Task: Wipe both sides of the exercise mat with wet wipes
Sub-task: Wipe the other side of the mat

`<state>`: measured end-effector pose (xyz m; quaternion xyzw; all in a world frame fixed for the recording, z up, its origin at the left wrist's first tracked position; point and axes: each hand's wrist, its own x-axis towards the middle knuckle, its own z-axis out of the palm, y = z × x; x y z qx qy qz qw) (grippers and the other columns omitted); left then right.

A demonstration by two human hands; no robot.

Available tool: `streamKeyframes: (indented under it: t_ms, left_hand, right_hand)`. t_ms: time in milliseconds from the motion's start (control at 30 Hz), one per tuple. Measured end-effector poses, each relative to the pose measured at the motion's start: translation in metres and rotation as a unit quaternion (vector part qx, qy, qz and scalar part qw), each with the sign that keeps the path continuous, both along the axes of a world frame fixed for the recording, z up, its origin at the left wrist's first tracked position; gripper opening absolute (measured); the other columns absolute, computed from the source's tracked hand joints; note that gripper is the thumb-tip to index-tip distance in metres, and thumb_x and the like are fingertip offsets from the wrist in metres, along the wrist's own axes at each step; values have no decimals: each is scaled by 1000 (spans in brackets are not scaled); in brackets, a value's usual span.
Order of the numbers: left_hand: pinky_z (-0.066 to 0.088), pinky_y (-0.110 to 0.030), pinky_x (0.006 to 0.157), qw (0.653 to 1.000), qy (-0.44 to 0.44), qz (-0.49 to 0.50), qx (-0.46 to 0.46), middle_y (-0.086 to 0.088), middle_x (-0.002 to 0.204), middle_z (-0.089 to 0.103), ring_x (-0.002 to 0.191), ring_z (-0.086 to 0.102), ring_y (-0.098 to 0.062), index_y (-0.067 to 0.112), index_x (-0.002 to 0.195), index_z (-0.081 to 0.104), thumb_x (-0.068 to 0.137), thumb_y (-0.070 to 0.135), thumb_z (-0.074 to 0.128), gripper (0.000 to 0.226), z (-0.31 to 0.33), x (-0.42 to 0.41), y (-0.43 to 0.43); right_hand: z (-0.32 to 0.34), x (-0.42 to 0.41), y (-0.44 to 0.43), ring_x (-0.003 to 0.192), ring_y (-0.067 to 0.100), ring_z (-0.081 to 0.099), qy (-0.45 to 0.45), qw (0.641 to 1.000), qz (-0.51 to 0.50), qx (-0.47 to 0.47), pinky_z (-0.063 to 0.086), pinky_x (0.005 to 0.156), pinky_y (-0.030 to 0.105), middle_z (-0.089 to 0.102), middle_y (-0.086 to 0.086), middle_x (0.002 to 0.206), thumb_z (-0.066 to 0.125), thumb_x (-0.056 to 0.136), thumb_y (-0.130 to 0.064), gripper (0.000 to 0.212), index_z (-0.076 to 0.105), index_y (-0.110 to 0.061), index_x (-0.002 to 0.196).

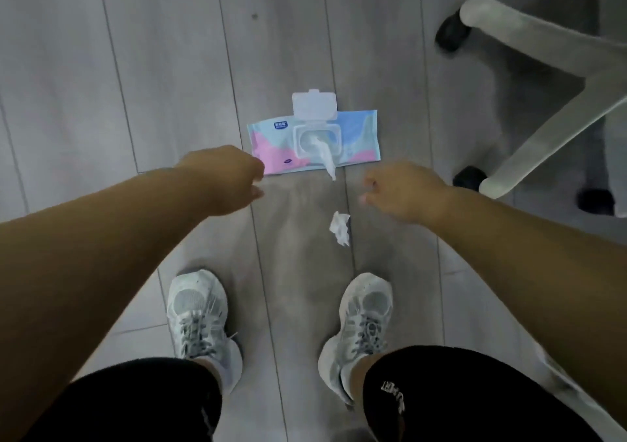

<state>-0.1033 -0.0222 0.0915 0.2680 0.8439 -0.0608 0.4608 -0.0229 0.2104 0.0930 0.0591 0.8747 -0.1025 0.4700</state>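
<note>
Black shorts [135, 401] and a pair of white mesh sneakers [196, 309] fill the 6 o'clock edge, planted on a grey plank floor [169, 68]. At 12 o'clock from the toes lies a flat pink-and-blue pack of wet wipes [353, 139]. Its white plastic lid [315, 104] is flipped open, and one white wipe [327, 158] trails out toward the feet. A crumpled white wipe [340, 228] sits on the floor between pack and right shoe. A white chair base with black castors [543, 51] stands at 2 o'clock.

The exercise mat is nowhere in view, so how much of either side is clean cannot be read. The discarded wipe suggests some wiping is done, and the opened pack looks ready to give another sheet.

The left hand [227, 177] hovers at 8 o'clock of the pack, back upward. Its fingers are tucked under and blurred, so whether it holds anything cannot be told. The right hand [403, 190] hangs at 4 o'clock of the pack with fingers loosely curled, holding and touching nothing.
</note>
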Motion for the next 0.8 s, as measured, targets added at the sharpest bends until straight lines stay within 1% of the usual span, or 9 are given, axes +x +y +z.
streamKeyframes:
  t_ms: [67,100,167,267,367,467,567,667,800]
  left_hand:
    - [49,-36,88,1000,20,-22,2,-2,118,58,106,56,-24,27,121,55,93,45,47,34,-38,-11,3]
    - [48,-34,86,999,32,-25,9,-2,118,58,107,55,-24,28,120,55,93,44,47,33,-55,-17,5]
    - [45,-33,82,998,55,-9,39,-2,118,58,106,55,-24,31,118,56,93,42,47,29,-80,-32,13]
    - [45,-33,79,990,86,11,116,0,111,61,92,52,-19,27,114,60,93,39,49,26,-103,-50,28]
    - [46,-32,78,976,101,11,192,0,109,61,85,47,-14,24,116,60,91,37,54,29,-121,-57,41]
    - [42,-30,80,967,109,20,229,-2,116,53,94,46,-16,25,120,58,87,41,60,37,-136,-47,51]
    - [38,-33,87,964,134,24,230,-5,119,47,107,41,-23,30,120,58,83,46,62,41,-147,-38,58]
    - [32,-36,89,958,181,-15,220,-3,116,40,109,35,-26,40,124,53,82,55,58,45,-155,-42,62]
    - [29,-38,90,950,203,-42,233,-2,116,38,110,33,-27,44,120,54,81,58,55,42,-163,-46,66]
  right_hand:
    - [-40,-8,2,101,24,53,17,1000,15,-6,39,81,27,57,7,115,49,94,-38,32,58,-14,114]
    - [-59,-12,3,98,24,54,32,999,18,-7,42,84,28,58,7,113,50,93,-39,32,59,-14,112]
    - [-91,-22,2,92,22,54,75,997,9,1,48,86,36,59,5,109,49,92,-44,33,59,-17,110]
    - [-122,-36,-4,100,23,54,141,990,-7,-13,47,88,40,56,4,112,50,90,-48,40,56,-18,115]
    - [-141,-45,-14,86,20,52,206,977,-19,-43,46,77,33,50,1,97,54,87,-50,38,57,-17,105]
    - [-154,-43,-14,82,20,47,235,970,-42,-43,38,72,30,44,1,91,53,91,-37,25,57,-16,103]
    - [-158,-34,-8,80,21,46,256,958,-106,-68,39,72,33,53,6,89,50,94,-25,18,58,-9,97]
    - [-159,-28,-4,78,23,50,285,944,-138,-94,42,71,33,57,5,86,50,95,-21,15,59,-9,95]
    - [-155,-29,0,68,21,47,335,924,-146,-109,35,62,29,58,5,81,50,94,-13,13,60,-5,92]
